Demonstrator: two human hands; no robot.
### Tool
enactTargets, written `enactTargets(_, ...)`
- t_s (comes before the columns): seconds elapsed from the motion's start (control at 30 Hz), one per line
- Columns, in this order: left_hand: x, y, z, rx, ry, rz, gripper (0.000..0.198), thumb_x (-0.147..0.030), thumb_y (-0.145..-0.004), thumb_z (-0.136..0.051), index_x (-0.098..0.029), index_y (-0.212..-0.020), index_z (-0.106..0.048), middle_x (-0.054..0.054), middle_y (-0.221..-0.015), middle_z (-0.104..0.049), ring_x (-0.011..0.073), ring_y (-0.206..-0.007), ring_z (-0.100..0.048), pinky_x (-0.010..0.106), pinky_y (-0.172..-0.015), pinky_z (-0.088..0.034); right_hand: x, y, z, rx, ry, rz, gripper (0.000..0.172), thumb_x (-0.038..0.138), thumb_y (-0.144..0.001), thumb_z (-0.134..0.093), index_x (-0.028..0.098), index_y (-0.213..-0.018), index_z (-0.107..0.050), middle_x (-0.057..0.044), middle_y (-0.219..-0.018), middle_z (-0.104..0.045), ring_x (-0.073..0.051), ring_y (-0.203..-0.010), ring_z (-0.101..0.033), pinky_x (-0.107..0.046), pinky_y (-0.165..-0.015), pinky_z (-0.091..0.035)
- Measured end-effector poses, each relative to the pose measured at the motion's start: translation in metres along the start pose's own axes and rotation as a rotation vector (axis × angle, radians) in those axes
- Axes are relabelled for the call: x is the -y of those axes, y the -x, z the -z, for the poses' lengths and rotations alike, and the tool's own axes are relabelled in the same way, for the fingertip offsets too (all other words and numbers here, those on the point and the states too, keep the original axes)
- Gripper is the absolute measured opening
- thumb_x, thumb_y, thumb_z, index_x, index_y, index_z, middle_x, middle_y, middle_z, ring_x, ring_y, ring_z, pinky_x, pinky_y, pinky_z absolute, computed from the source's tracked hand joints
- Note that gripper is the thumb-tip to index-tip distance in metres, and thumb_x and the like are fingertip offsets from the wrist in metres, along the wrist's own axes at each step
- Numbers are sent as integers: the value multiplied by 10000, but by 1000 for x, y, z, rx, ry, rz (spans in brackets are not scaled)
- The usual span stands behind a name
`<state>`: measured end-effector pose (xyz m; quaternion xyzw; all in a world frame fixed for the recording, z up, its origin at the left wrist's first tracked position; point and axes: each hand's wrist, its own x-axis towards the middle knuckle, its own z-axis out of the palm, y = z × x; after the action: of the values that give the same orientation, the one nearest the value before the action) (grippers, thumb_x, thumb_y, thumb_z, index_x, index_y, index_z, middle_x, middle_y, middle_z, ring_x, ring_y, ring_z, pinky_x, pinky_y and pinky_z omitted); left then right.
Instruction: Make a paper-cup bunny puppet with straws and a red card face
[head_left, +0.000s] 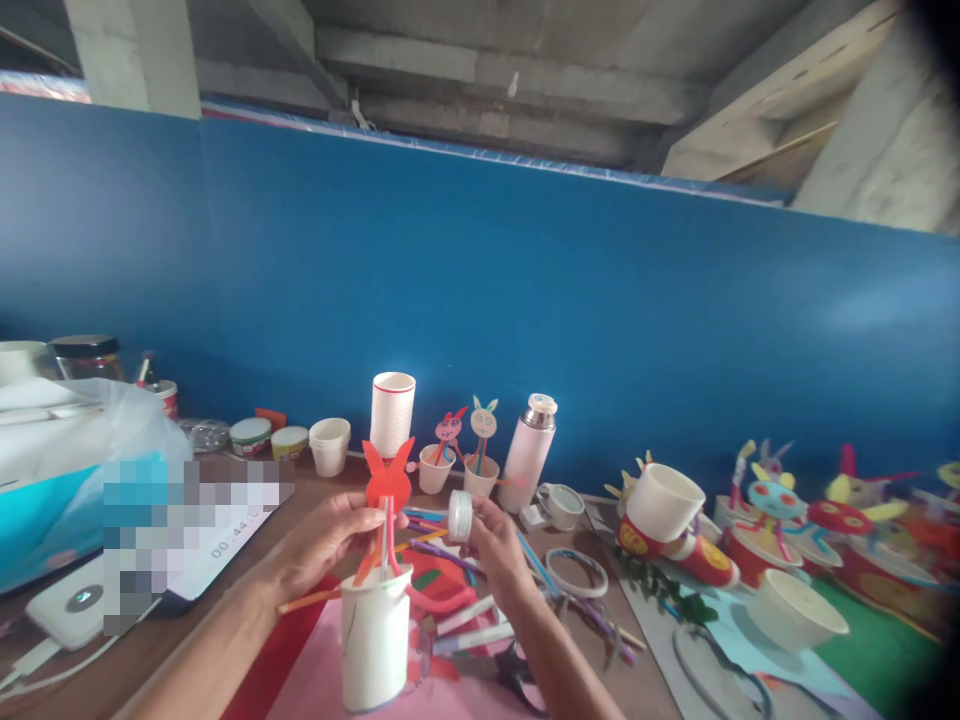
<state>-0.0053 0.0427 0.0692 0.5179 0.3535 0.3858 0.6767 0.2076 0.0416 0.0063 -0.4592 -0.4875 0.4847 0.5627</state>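
Note:
A red paper rabbit head (pixel 388 486) with two long ears stands above a white paper cup (pixel 375 645), on a stem of a white strip and red and orange pieces reaching into the cup. My left hand (pixel 326 540) is closed on this head just below its middle, thumb on the near side. Off to the right, my right hand (pixel 491 535) grips a small white roll of tape (pixel 460 516) between thumb and fingers, apart from the rabbit. Pink paper (pixel 307 660) lies under the cup. Marker pens (pixel 476 638) and black scissors (pixel 519 672) lie beside it.
Behind stand stacked paper cups (pixel 393 415), two cups with paper animal figures (pixel 484 420) and a pink thermos (pixel 529 455). More cup figures (pixel 776 500) crowd the right. A phone (pixel 232 530) and white power bank (pixel 79 605) with a cable are left.

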Motion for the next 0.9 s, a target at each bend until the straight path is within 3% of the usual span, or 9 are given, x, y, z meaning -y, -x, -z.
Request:
enactTargets(0.17, 8, -1, -9, 78, 75, 41, 161, -209, -732, -587, -132, -849, -666, 57, -711, -669, 182, -666, -609, 314, -687, -479, 0, 6, -17, 50, -95, -47, 348, 277, -698, -512, 163, -1026, -496, 28, -573, -566, -101, -415, -510, -201, -425, -375)
enactTargets(0.33, 15, -4, -11, 146, 141, 85, 88, -177, -722, -584, -122, -741, -649, 65, -690, -672, 161, -619, -600, 282, -630, -471, -5, 10, -24, 48, -45, 42, 237, 287, -711, -537, 171, -917, -524, 25, -633, -554, -84, -474, -486, -189, -441, -384)
enactTargets(0.53, 19, -5, -11, 200, 149, 100, 153, -209, -726, -570, -124, -826, -650, 106, -765, -701, 203, -670, -633, 281, -585, -465, -9, 16, -26, 9, 64, 138, 203, 238, -755, -485, 189, -951, -502, 6, -718, -569, -103, -563, -521, -203, -507, -425)
enactTargets(0.7, 18, -4, -9, 239, 86, 116, 232, -233, -695, -593, -120, -885, -662, 120, -849, -698, 242, -790, -636, 336, -728, -459, 2, 22, -25, 119, -34, 181, 181, 190, -772, -446, 204, -948, -485, 10, -740, -580, -116, -615, -546, -244, -622, -464)
enactTargets(0.9, 16, -3, -10, 266, -7, 75, 209, -246, -700, -598, -123, -846, -682, 107, -842, -694, 230, -807, -618, 337, -774, -444, 11, 27, -24, 198, -181, 179, 209, 295, -817, -463, 207, -1006, -477, -34, -959, -582, -156, -832, -576, -292, -760, -459)
